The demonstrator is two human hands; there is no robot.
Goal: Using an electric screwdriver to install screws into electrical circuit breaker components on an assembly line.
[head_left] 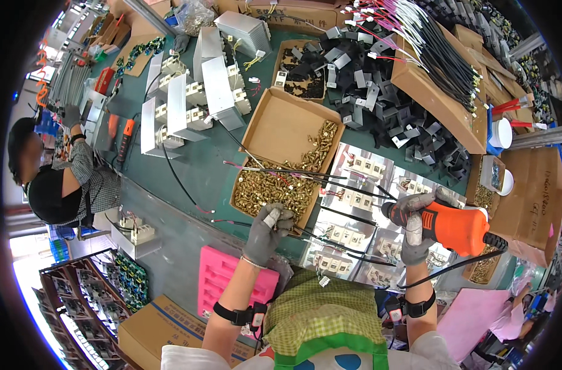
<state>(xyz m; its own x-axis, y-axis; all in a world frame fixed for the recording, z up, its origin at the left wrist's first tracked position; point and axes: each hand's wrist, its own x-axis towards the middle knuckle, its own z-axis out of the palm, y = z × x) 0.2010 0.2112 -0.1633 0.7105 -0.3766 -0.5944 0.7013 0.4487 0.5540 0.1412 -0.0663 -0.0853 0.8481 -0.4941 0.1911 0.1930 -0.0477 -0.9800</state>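
Observation:
My left hand [268, 234], in a grey glove, reaches over the near edge of an open cardboard box [287, 126] of brass screws [271, 194]. Its fingers are curled together at the screws; what they pinch, if anything, is too small to make out. My gloved right hand [414, 228] is closed around an orange and black electric screwdriver [456, 229], its nose pointing left. Below and beside the tool lie several metal plates [330, 222] with white terminal blocks [355, 200]. Black cables [342, 216] stretch across these plates toward the screw box.
Finned aluminium heat sinks [222, 92] stand at the back left. Black brackets [379, 92] are heaped at the back right, beside a carton of wires [438, 68]. A pink foam tray [222, 280] lies near my left forearm. Another person [62, 179] works at far left.

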